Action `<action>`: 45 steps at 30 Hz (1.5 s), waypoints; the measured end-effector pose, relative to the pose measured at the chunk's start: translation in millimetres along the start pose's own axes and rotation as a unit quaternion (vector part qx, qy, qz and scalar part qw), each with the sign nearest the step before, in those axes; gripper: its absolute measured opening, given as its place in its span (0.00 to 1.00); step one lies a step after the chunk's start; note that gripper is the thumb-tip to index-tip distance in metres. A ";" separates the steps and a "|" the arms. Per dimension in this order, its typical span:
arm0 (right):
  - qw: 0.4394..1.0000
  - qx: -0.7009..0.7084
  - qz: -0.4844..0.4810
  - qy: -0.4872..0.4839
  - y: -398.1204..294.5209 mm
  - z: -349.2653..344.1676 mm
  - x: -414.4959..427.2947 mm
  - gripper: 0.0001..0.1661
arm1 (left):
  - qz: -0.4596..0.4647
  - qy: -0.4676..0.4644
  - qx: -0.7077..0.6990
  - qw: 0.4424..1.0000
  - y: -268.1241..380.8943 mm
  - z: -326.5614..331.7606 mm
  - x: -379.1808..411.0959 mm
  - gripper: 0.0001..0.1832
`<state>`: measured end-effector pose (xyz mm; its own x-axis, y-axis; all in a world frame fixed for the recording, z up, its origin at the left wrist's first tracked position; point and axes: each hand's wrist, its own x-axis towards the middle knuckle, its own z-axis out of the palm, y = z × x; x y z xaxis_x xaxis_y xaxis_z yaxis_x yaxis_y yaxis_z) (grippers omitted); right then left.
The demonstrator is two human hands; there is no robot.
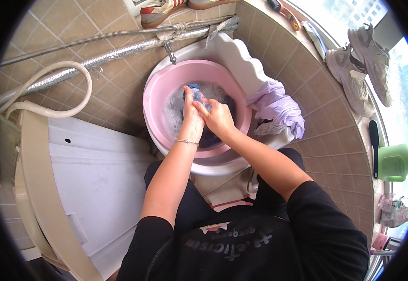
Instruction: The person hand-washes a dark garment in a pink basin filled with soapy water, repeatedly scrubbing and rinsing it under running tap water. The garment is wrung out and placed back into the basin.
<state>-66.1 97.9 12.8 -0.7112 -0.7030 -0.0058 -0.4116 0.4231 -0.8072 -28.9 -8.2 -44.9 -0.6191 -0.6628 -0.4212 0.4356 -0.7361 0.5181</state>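
A pink plastic basin holding sudsy water sits inside a white ceramic sink. Over the water, my left hand has its thumb raised and presses against a wet blue cloth. My right hand is closed on the same cloth, its fingers touching the left hand. Dark wet fabric lies partly under water below the hands. A lilac garment hangs bunched over the sink's right rim, with a grey-white cloth beneath it.
A metal tap overhangs the basin's back edge. To the left stand a white-and-beige appliance and a pale hose. The right ledge bears grey sneakers, a brush, and a green container. More shoes rest at the top.
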 end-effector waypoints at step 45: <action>0.985 0.004 -0.032 0.169 27.6 10.9 51.3 0.23 | -0.014 0.003 0.251 0.968 -25.0 20.6 -6.6 0.33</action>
<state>-107.7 67.3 -16.1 -0.8337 -0.4966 0.2417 -0.4584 0.3782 -0.8043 -49.2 17.4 -39.8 -0.6224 -0.6449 -0.4436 0.0450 -0.5953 0.8023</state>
